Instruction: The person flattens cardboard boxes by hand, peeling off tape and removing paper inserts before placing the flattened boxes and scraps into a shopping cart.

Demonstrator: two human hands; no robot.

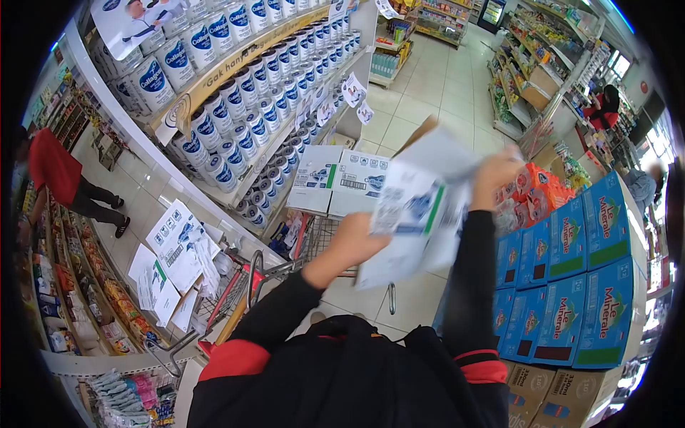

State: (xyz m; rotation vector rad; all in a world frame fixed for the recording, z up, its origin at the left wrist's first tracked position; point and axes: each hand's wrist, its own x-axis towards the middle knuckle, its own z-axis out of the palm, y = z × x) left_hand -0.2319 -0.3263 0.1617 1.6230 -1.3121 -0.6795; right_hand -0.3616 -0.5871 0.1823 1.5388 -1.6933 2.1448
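A white printed cardboard carton [410, 214] is held up in front of me, smeared by motion, with a brown inner flap showing at its top. My left hand [357, 242] is closed on its left side, the fingertips partly hidden behind the board. At the upper right edge, my right hand [496, 175] grips the same carton, its fingers blurred. Just beyond, another white carton [312, 189] with the same print rests by the shopping cart [314, 235]. Opened white cartons [178, 246] and plastic wrap lie in a cart on the left.
Shelves of white and blue cans [246, 93] rise ahead on the left. Blue water cartons [564, 285] are stacked close on my right, beside orange packs [535, 189]. A person in a red top [53, 167] stands at far left. A tiled aisle [435, 85] runs ahead.
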